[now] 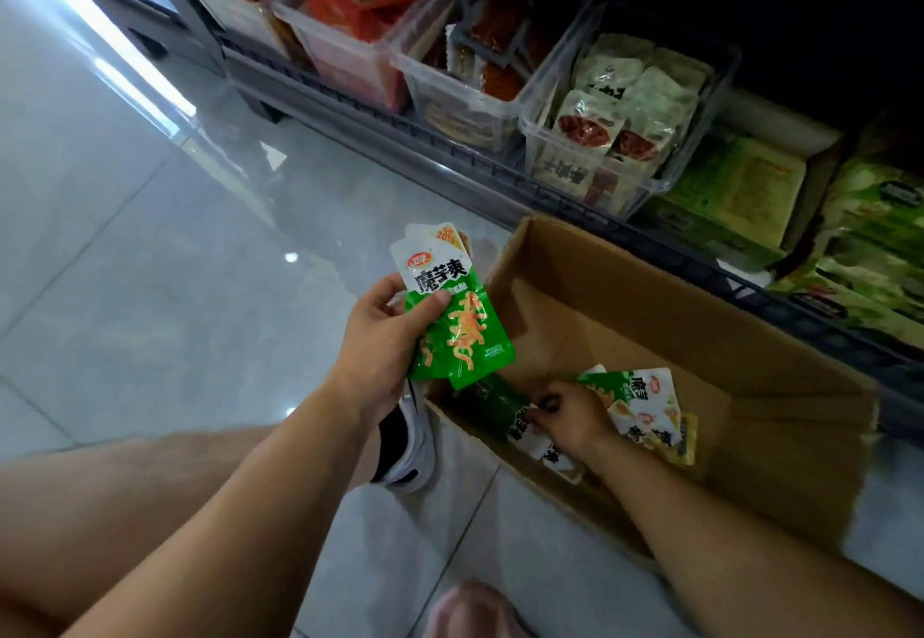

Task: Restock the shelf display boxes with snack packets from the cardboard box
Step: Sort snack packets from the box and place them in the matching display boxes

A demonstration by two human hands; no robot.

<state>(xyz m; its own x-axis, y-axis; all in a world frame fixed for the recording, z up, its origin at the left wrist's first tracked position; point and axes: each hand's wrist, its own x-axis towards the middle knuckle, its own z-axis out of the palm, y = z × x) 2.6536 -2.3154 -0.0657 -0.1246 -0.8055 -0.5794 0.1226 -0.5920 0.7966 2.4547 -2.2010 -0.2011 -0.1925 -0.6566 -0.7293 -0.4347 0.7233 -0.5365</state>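
- held packets (457, 317): a small fan of green-and-white snack packets, orange print on the front one, upright above the floor just left of the box's near-left corner.
- left hand (380, 342): clamped on that fan, thumb pressed across the front packet, fingers hidden behind the stack.
- cardboard box (625, 277): open, brown, on the floor right against the foot of the shelf, flaps standing up; much of its bottom shows bare.
- loose packets (650, 405): a few of the same green-and-white kind lying flat and overlapping at the near end of the box, some face up, and a yellowish one at the right edge of the pile.
- right hand (570, 412): down inside the box, knuckles up, fingers curled and pinching the edge of one of the loose packets at the left of the pile.
- clear bin (525, 130): on the shelf beyond the box, holding white packets with red pictures, piled near its rim.
- two more clear bins to its left: one (400, 57) with dark red packets, one (280, 7) with bright orange-red ones.
- green carton (740, 187): to the right of the clear bins, open top; green packs further right are blurred.
- shelf rail (450, 157): dark, runs along the front under the bins.
- floor (150, 237): pale glossy tiles with light glare.
- black-and-white shoe (415, 442): touching the box's near-left corner, below the left wrist.
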